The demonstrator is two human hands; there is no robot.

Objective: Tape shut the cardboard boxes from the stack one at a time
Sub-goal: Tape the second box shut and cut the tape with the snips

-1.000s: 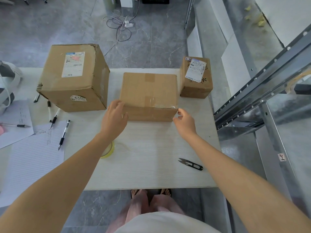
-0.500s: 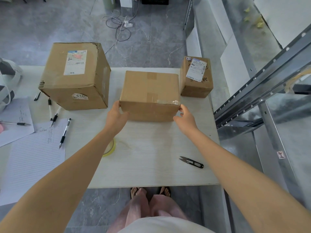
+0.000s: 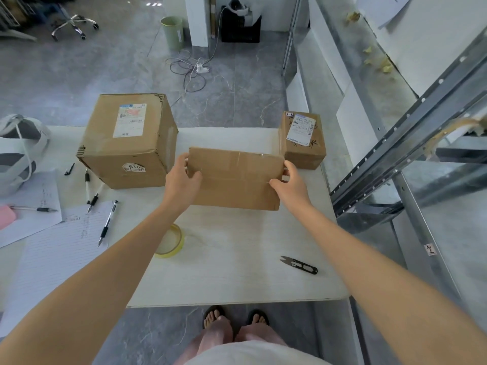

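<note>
A flat brown cardboard box (image 3: 234, 177) is raised off the white table (image 3: 237, 272) and tilted so one broad face looks at me. My left hand (image 3: 181, 183) grips its left edge and my right hand (image 3: 290, 183) grips its right edge. A strip of clear tape crosses the box's top edge. A yellowish tape roll (image 3: 171, 242) lies on the table under my left forearm. Black thread snips (image 3: 300, 265) lie near the front right.
A large labelled box (image 3: 126, 140) stands at the back left and a small labelled box (image 3: 303, 140) at the back right. Several pens (image 3: 108, 222) and lined paper (image 3: 52, 248) lie on the left. A metal rack (image 3: 395, 159) runs along the right edge.
Both hands have lifted the flat box off the table and tipped it toward me. The camera view has also shifted up.
</note>
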